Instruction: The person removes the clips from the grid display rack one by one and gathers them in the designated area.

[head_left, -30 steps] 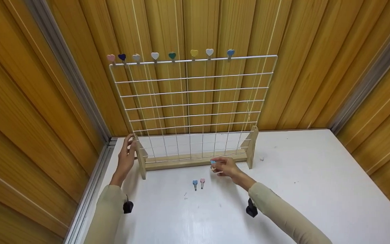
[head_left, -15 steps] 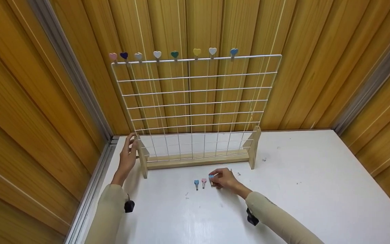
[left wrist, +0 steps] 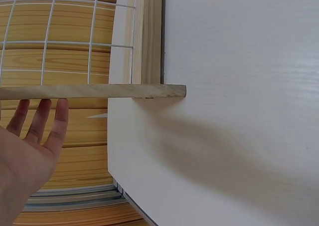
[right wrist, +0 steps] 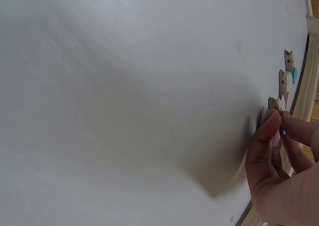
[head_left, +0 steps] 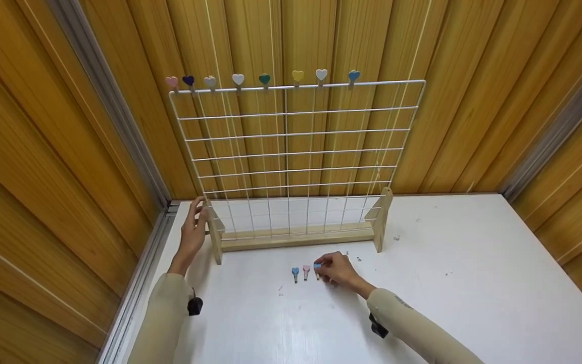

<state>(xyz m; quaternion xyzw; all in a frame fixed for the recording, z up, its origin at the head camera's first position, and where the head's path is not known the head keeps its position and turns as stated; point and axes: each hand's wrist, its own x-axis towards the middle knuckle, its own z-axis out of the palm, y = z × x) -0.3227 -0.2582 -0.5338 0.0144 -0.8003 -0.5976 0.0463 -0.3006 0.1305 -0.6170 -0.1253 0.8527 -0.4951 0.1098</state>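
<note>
My right hand (head_left: 339,269) pinches a small wooden clothespin (head_left: 317,268) with a blue heart at the white table, between thumb and fingertips. In the right wrist view its wooden legs (right wrist: 275,104) show past the thumb, and something pinkish under the fingers is unclear. Just left of it lie a pink-heart clothespin (head_left: 306,271) and a blue-heart clothespin (head_left: 295,273), side by side. My left hand (head_left: 193,233) rests against the outer side of the stand's left wooden upright (head_left: 213,233). Its extended fingertips touch that upright (left wrist: 99,92) in the left wrist view.
A white wire grid (head_left: 291,134) stands upright in a wooden base (head_left: 298,242). Several heart clothespins, such as a green one (head_left: 264,79) and a yellow one (head_left: 297,76), sit along its top bar. Wood-patterned walls (head_left: 473,101) enclose the table (head_left: 473,293) behind and at the sides.
My right hand has come down and toward me from beside the base with the blue-heart clothespin, stopping beside the two lying ones. My left hand stays on the upright. The head view shifts slightly.
</note>
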